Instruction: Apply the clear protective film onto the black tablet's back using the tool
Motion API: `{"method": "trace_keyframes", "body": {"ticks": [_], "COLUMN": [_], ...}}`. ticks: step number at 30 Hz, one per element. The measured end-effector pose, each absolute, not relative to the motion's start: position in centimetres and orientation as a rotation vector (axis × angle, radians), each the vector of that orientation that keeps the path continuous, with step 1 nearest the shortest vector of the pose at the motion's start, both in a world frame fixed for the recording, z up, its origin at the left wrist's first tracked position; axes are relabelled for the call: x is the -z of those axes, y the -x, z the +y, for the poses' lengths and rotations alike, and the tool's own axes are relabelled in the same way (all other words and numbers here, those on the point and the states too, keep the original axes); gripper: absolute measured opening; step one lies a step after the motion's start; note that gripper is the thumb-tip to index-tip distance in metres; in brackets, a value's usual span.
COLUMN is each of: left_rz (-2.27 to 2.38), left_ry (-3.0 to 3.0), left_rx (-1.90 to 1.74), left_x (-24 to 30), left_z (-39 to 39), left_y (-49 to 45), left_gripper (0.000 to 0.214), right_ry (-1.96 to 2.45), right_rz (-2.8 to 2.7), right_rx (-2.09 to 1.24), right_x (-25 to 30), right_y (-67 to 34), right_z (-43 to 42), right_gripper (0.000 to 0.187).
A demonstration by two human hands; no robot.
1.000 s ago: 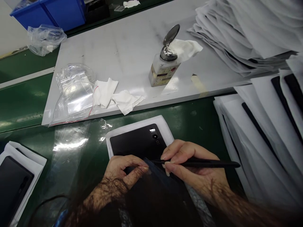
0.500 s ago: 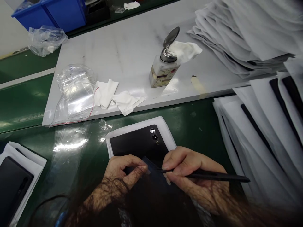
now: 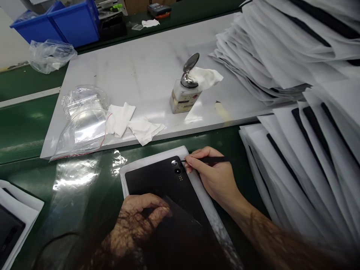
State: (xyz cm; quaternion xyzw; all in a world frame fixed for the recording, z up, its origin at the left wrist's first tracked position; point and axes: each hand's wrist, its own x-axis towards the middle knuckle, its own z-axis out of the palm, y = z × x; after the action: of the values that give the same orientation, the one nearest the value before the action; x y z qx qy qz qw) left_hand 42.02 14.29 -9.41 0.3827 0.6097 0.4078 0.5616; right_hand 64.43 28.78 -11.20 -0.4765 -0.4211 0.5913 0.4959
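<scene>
At far left we note a clear plastic bag on the white board. Our left hand pinches a dark film at the lower edge of the black tablet, which lies on the green table. Our right hand, gripping the black stylus, has moved up from the film; its tip now sits beside the camera lens.

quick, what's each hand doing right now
Left hand: closed, pinching film on the black tablet.
Right hand: closed on a black stylus, tip at the camera lens.
</scene>
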Motion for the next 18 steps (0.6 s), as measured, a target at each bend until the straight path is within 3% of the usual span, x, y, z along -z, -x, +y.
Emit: {"method": "trace_keyframes", "body": {"ticks": [18], "left_rz": [1.43], "left_ry": [-0.897], "left_rx": [-0.998], "left_x": [9.0], "left_z": [14.4], "left_y": [-42.4], "left_gripper": [0.007], "right_ry": [1.171], "right_rz": [-1.036], "right_rx": [-1.405], "right_x": [11.4], "right_y": [-64.3], "right_z": [28.6], "right_gripper": [0.051]}}
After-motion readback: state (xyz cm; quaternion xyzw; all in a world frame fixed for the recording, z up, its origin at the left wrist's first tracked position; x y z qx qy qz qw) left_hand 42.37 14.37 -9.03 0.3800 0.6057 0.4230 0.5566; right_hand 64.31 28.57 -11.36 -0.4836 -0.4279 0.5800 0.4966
